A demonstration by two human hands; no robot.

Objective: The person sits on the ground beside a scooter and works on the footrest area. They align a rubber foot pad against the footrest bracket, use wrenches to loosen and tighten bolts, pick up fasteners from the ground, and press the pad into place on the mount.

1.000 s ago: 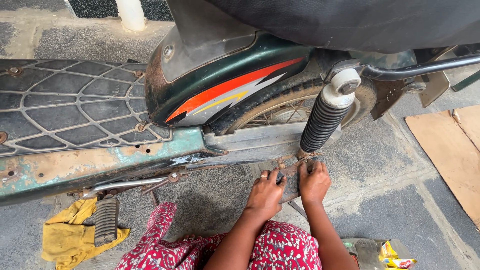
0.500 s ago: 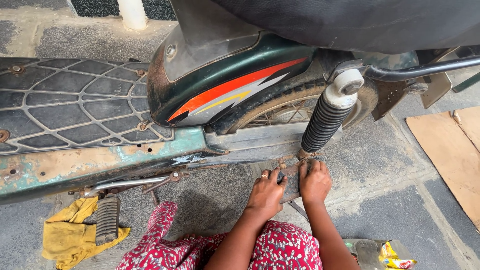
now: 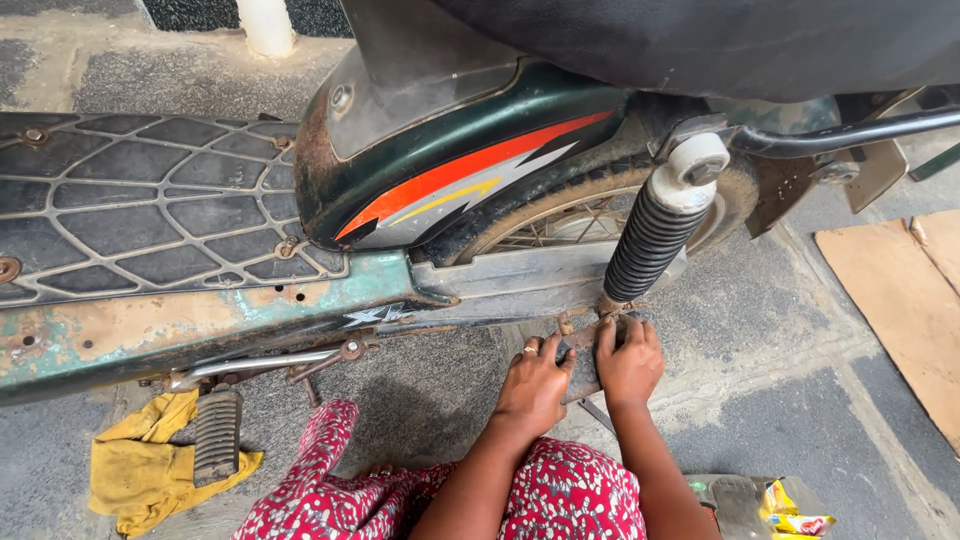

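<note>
A two-wheeler stands in front of me, its dark green side panel (image 3: 450, 160) striped in red, yellow and white. A black coiled shock absorber (image 3: 655, 235) runs down to its lower mount by the rear wheel (image 3: 560, 225). My left hand (image 3: 532, 385), with a ring on one finger, and my right hand (image 3: 628, 362) are both pressed around a rusty metal part (image 3: 583, 370) just below that lower mount. What the fingers grip is mostly hidden.
The ribbed footboard (image 3: 140, 215) and rusty green frame rail (image 3: 190, 325) lie to the left. A rubber foot peg (image 3: 217, 435) rests over a yellow cloth (image 3: 135, 475). Cardboard sheets (image 3: 895, 290) lie on the pavement at right. A yellow packet (image 3: 790, 510) sits at bottom right.
Both hands stay at the shock's lower mount; the view has shifted slightly, and the hands show no clear movement.
</note>
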